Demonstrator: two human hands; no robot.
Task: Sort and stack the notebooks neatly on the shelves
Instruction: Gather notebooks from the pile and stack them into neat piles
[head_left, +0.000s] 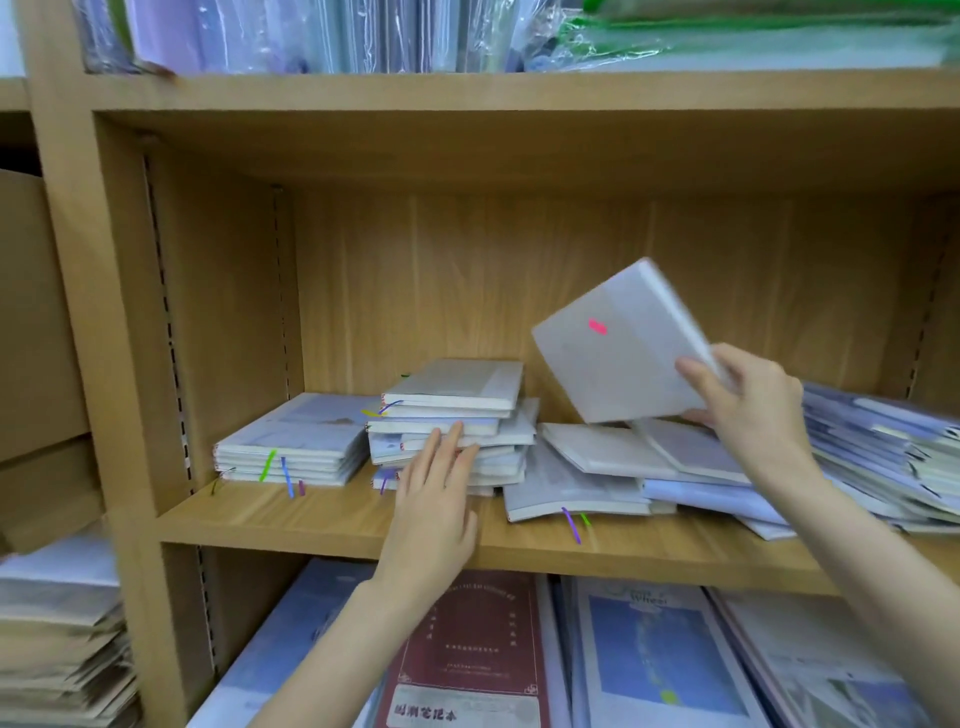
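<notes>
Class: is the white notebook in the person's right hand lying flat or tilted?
Tilted. The right hand grips the white notebook by one corner, lifted above the pile.

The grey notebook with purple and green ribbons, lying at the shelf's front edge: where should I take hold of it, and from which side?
Take the grey notebook at its near edge, from the front: that edge points outward over the shelf, free, while other notebooks overlap its back part.

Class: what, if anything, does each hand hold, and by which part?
Right hand grips the white notebook by its lower right corner. Left hand holds nothing.
</notes>
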